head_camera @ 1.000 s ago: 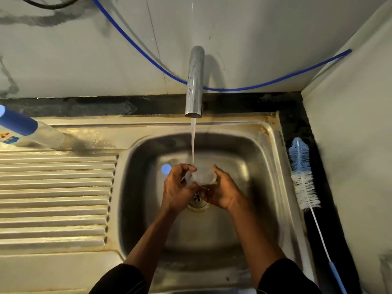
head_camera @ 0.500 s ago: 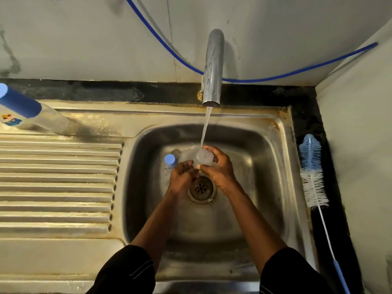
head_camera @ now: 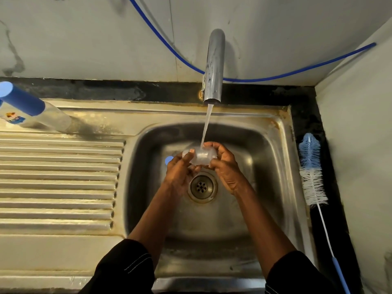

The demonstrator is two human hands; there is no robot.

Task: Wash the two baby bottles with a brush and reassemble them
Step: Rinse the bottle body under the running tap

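Baby bottle piece (head_camera: 203,157) (clear, cup-shaped) is held over the sink (head_camera: 284,126) basin in the grip of 2 hands. The left hand (head_camera: 179,172) and right hand (head_camera: 227,168) both curl round it, the left closer on it than 0.5 s ago. Water (head_camera: 206,124) from 1 tap (head_camera: 214,66) strikes it. Behind the left hand, 1 blue cap (head_camera: 169,160) shows in the basin. Farther off, 1 blue-capped bottle (head_camera: 31,111) stands on the drainboard (head_camera: 59,177), and 1 brush (head_camera: 312,172) lies on the surface to the right.
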